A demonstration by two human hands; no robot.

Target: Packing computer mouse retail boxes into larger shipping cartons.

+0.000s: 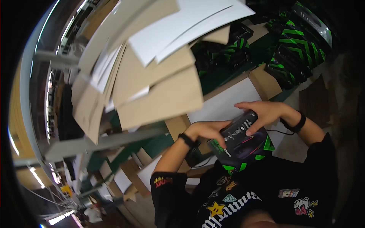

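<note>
A black box with green markings and a picture of a computer mouse (243,146) is held tilted close in front of my chest. My left hand (207,131) grips its left end, the thumb lying over the upper face. At the other end my right hand (264,114) clasps the box, its thumb on the printed face and its fingers over the far edge. The undersides of both grips are hidden. Just beyond the hands lies an open brown carton (272,81) with a white inner surface.
Stacked brown cardboard sheets (163,100) and white sheets (186,22) rise at the upper left. More black-and-green boxes (300,47) are piled at the far right. A grey metal rail (102,146) runs along the left. Dark bands with cords circle both wrists.
</note>
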